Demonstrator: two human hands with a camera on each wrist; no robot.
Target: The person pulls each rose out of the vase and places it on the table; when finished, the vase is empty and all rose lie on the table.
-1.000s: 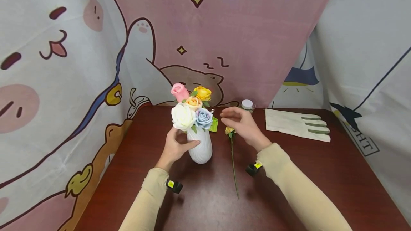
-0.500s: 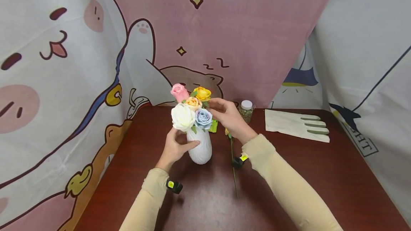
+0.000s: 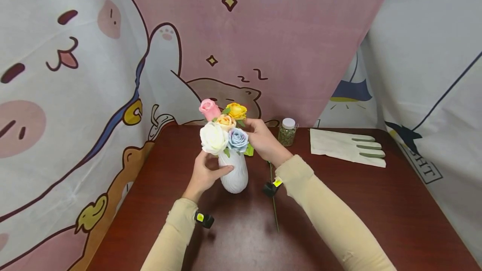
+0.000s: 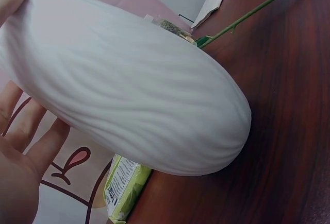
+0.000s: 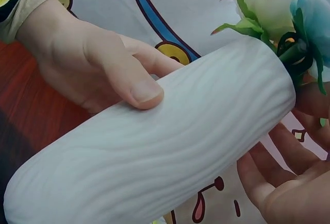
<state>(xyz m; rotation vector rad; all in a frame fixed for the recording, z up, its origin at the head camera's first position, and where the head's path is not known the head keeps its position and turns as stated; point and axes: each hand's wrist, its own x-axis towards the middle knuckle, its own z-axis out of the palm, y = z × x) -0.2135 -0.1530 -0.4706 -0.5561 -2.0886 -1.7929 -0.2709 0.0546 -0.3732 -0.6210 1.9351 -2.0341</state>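
A white ribbed vase [image 3: 238, 177] stands near the middle of the table, filled with artificial roses: pink [image 3: 208, 108], yellow [image 3: 236, 111], peach [image 3: 226, 122], white [image 3: 213, 138] and pale blue [image 3: 238, 139]. My left hand [image 3: 203, 175] grips the vase's upper left side, thumb across its front and fingers behind. On the other side, my right hand [image 3: 265, 141] is up against the flowers, its fingertips partly hidden behind the blue rose. In the right wrist view, several of its fingers [image 5: 289, 149] reach loosely beside the vase's rim.
A single flower's green stem [image 3: 275, 212] lies on the dark red table [image 3: 248, 246], its bloom hidden by my right hand. Behind the vase is a green packet [image 4: 124, 185]. A white-lidded jar [image 3: 287, 134] and a white glove [image 3: 335, 145] lie farther right.
My right hand has moved left from above the loose flower to the right side of the bouquet, uncovering the jar. The left hand and vase have stayed put.
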